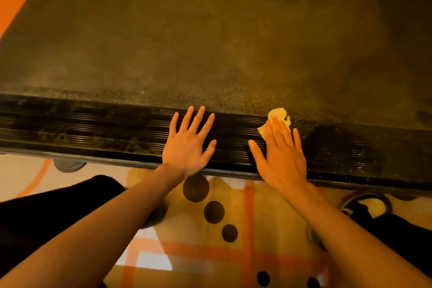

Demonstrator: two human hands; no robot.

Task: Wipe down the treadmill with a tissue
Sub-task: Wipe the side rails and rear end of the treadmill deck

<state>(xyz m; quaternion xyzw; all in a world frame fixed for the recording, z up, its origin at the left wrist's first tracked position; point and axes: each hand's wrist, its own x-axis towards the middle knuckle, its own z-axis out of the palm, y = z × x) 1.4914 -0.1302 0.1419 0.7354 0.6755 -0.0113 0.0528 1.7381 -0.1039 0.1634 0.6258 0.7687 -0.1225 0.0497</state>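
Two splayed grips press the ribbed treadmill rail (pixel 93 128), left hand (pixel 187 145) bare, right hand (pixel 284 156) atop crumpled tissue (pixel 278 114).

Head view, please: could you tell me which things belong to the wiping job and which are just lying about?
Job: treadmill belt; ribbed side rail; tissue under the flat right hand; left hand resting on the rail.
Lying about: patterned rug; dark unclear item at right.
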